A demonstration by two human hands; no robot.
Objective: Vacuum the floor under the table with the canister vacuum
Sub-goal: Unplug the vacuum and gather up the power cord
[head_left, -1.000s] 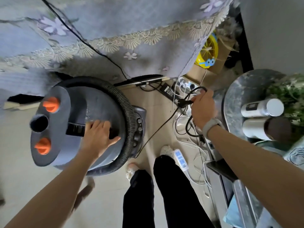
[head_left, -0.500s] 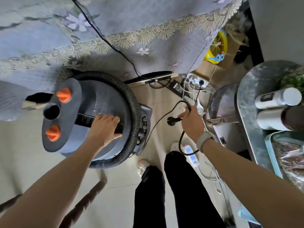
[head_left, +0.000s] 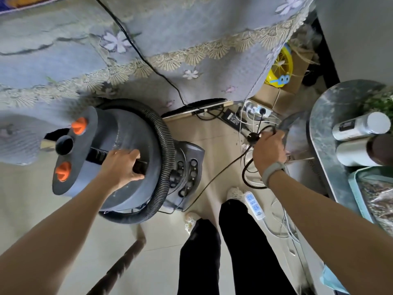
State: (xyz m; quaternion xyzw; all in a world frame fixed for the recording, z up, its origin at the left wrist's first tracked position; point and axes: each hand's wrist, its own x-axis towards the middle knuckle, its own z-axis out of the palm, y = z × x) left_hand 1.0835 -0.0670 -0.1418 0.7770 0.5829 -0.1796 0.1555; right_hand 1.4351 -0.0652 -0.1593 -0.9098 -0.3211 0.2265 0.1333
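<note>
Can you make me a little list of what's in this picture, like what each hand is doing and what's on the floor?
left hand: grips the black handle on top of the grey vacuum
right hand: holds the black plug and a loop of its cord
hose: wrapped around the vacuum
floor: a white power strip by the feet, another power strip near the tablecloth, tangled white wires
plug: not in a socket yet

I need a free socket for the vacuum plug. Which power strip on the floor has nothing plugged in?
The white power strip beside the person's foot; its sockets show bare. The other strip, near the cardboard box, already holds plugs.
</note>
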